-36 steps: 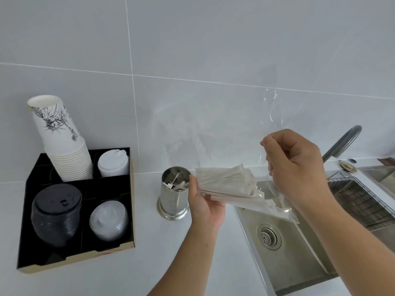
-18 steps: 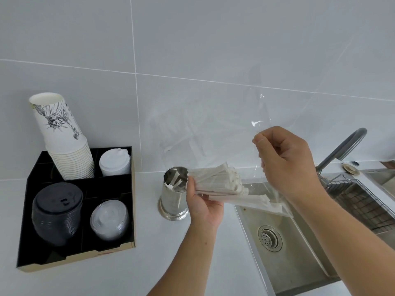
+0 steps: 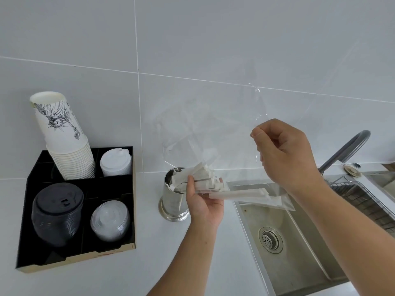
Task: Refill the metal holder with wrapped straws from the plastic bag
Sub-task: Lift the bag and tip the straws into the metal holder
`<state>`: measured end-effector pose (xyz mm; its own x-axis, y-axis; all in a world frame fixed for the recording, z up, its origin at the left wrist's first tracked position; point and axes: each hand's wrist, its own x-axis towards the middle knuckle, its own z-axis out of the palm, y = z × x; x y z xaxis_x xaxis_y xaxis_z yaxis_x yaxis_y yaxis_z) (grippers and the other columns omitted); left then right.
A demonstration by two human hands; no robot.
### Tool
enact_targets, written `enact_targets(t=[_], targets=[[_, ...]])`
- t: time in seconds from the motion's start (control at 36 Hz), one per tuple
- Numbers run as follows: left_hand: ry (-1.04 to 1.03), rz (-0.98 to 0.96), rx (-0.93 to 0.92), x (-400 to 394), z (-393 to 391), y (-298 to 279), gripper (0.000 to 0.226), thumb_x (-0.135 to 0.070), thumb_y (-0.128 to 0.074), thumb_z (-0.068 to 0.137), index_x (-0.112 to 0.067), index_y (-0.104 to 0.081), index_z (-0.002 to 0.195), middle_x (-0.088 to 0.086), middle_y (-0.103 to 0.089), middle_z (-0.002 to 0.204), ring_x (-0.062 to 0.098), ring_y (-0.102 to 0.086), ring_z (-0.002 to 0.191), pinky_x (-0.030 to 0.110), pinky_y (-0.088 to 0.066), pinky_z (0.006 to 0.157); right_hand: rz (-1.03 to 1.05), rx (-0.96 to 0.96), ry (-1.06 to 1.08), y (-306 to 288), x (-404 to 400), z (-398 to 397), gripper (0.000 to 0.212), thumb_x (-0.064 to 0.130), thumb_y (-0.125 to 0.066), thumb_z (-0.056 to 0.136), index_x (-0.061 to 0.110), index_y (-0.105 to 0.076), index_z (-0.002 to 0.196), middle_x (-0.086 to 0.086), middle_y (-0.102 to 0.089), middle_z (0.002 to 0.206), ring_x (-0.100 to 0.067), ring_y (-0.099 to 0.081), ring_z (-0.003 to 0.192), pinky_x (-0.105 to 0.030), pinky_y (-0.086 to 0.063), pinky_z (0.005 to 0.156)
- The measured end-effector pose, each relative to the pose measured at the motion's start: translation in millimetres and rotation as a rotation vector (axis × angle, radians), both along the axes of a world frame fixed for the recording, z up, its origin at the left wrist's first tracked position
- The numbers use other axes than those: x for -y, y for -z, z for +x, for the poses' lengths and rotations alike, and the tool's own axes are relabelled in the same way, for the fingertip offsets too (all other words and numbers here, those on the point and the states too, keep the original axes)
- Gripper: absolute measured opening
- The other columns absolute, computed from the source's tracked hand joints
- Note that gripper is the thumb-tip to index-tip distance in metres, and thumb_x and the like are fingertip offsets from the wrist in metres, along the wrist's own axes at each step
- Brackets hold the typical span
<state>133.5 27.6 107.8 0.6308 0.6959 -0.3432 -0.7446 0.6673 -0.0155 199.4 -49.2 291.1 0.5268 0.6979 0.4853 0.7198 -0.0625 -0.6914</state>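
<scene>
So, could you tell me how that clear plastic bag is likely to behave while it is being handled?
The plastic bag is probably very floppy: it billows and creases above the right hand pinching it. It looks light, held by a pinch alone. It may be slippery, so the wrapped straws the left hand grips by the metal holder could slide out easily.

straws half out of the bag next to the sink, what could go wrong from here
1. A few wrapped straws lie loose in the plastic bag, low over the open sink; if the bag tips they could slide into the basin.
2. The left hand grips its bundle close beside the metal holder; a clumsy push might tip the narrow holder.
</scene>
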Motion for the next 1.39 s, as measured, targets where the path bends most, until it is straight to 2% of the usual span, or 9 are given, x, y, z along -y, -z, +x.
enact_targets(t=[0.17,0.28,0.39,0.56,0.75,0.89,1.0,1.14,1.39], targets=[[0.012,-0.047,0.005,-2,-3,-4,0.037,-0.043,-0.064,0.087,-0.012,-0.071,0.108,0.007,-0.072,0.094,0.022,-0.072,0.080,0.037,-0.059,0.069,-0.017,0.011,-0.015,-4,-8,1,0.021,0.024,-0.055,0.094,0.015,-0.062,0.076,-0.007,-0.057,0.067,-0.027,-0.053,0.058,-0.025,-0.044,0.049],[0.030,-0.026,0.009,-3,-6,-5,0.039,-0.046,-0.063,0.086,-0.013,-0.073,0.105,0.007,-0.074,0.092,0.022,-0.073,0.080,0.037,-0.059,0.068,-0.023,0.014,-0.013,-10,-14,4,0.021,0.023,-0.056,0.093,0.013,-0.062,0.076,-0.006,-0.058,0.067,-0.017,-0.052,0.055,-0.025,-0.044,0.051],[0.026,-0.041,0.024,-5,-8,-6,0.040,-0.045,-0.065,0.086,-0.011,-0.072,0.106,0.009,-0.075,0.093,0.023,-0.074,0.081,0.036,-0.060,0.067,-0.033,0.022,-0.031,-18,-24,5,0.020,0.023,-0.057,0.091,0.011,-0.063,0.076,-0.008,-0.058,0.068,-0.018,-0.052,0.056,-0.025,-0.043,0.049],[0.016,-0.041,0.050,-12,-10,-4,0.042,-0.046,-0.062,0.089,-0.011,-0.070,0.112,0.010,-0.073,0.097,0.024,-0.073,0.083,0.035,-0.059,0.065,-0.030,0.053,-0.038,-31,-42,6,0.023,0.021,-0.058,0.089,0.002,-0.061,0.076,-0.021,-0.057,0.069,-0.021,-0.049,0.054,-0.025,-0.040,0.050],[0.025,-0.070,0.021,-21,-10,-1,0.044,-0.047,-0.062,0.089,-0.009,-0.074,0.107,0.012,-0.074,0.100,0.027,-0.074,0.087,0.036,-0.060,0.066,-0.088,0.077,-0.027,-36,-66,4,0.020,0.022,-0.055,0.089,0.008,-0.065,0.077,0.001,-0.059,0.062,-0.005,-0.047,0.048,-0.018,-0.040,0.047],[0.043,-0.089,0.005,-22,-14,-1,0.045,-0.046,-0.068,0.085,-0.007,-0.075,0.106,0.012,-0.074,0.106,0.028,-0.071,0.101,0.036,-0.061,0.071,-0.093,0.117,-0.033,-41,-74,4,0.020,0.022,-0.054,0.089,0.011,-0.064,0.076,0.004,-0.057,0.062,-0.008,-0.047,0.050,-0.020,-0.041,0.050],[0.053,-0.081,0.003,-22,-18,0,0.039,-0.042,-0.070,0.084,-0.004,-0.079,0.089,0.012,-0.076,0.102,0.028,-0.073,0.096,0.037,-0.061,0.074,-0.084,0.074,-0.019,-47,-76,9,0.021,0.024,-0.056,0.089,0.007,-0.065,0.079,0.001,-0.056,0.063,-0.012,-0.050,0.053,-0.026,-0.045,0.052],[0.051,-0.106,-0.016,-23,-19,-1,0.047,-0.045,-0.066,0.088,-0.002,-0.069,0.105,0.015,-0.075,0.093,0.026,-0.074,0.086,0.036,-0.062,0.069,-0.100,0.065,-0.030,-49,-77,10,0.021,0.024,-0.056,0.088,0.008,-0.064,0.078,-0.002,-0.055,0.063,-0.013,-0.049,0.052,-0.028,-0.046,0.052],[0.040,-0.090,-0.003,-23,-16,-1,0.041,-0.044,-0.057,0.094,-0.005,-0.070,0.095,0.013,-0.076,0.086,0.024,-0.075,0.077,0.035,-0.062,0.068,-0.119,0.119,-0.073,-49,-84,3,0.020,0.023,-0.054,0.090,0.012,-0.063,0.077,0.001,-0.058,0.064,-0.014,-0.051,0.053,-0.026,-0.046,0.054]])
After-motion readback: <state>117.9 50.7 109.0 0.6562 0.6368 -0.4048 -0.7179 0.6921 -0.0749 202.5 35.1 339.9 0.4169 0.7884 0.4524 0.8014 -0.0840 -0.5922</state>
